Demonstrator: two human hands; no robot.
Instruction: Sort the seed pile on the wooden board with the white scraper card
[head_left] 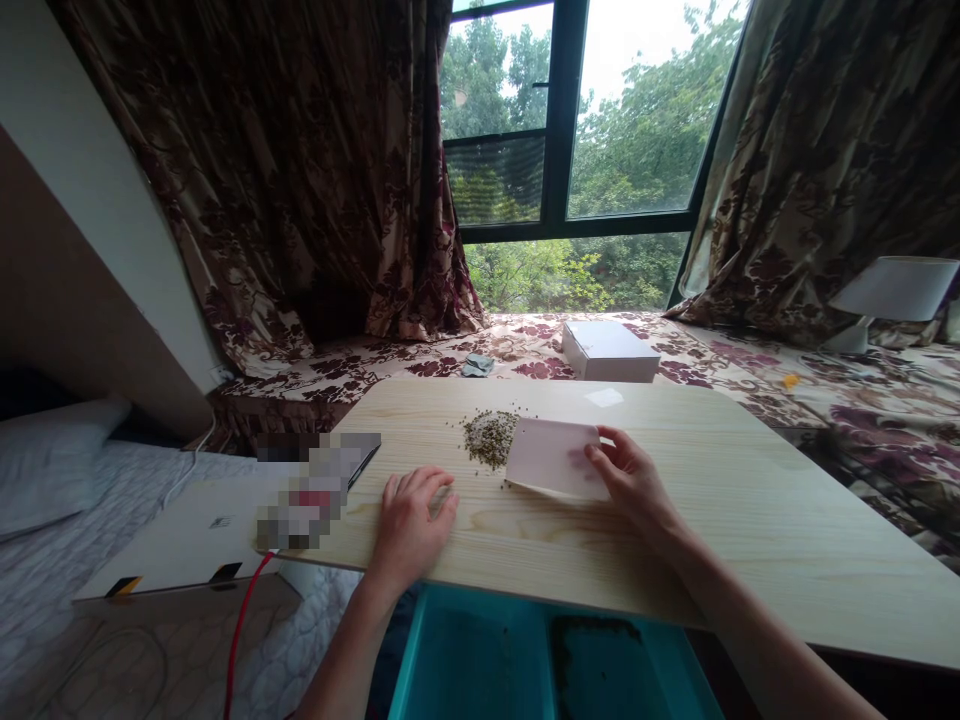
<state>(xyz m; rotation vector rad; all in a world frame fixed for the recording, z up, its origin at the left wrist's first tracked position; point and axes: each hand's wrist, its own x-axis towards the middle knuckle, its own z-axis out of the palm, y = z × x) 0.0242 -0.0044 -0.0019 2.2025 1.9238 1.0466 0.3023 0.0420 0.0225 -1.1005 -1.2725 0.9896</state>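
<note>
Seeds (491, 440) are heaped on the surface (757, 500), mid-frame; the heap is judged not yet cleared. Pale sheet (551, 455) is pinched by right hand (630, 470) beside it; left hand (414, 515) is rested, fingers loose, nothing seen held.

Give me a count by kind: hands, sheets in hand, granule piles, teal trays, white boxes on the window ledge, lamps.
Left hand and right hand: 2
Pale sheet: 1
Granule pile: 1
Teal tray, partly under the tabletop: 1
White box: 1
Lamp: 1
Total: 7
</note>
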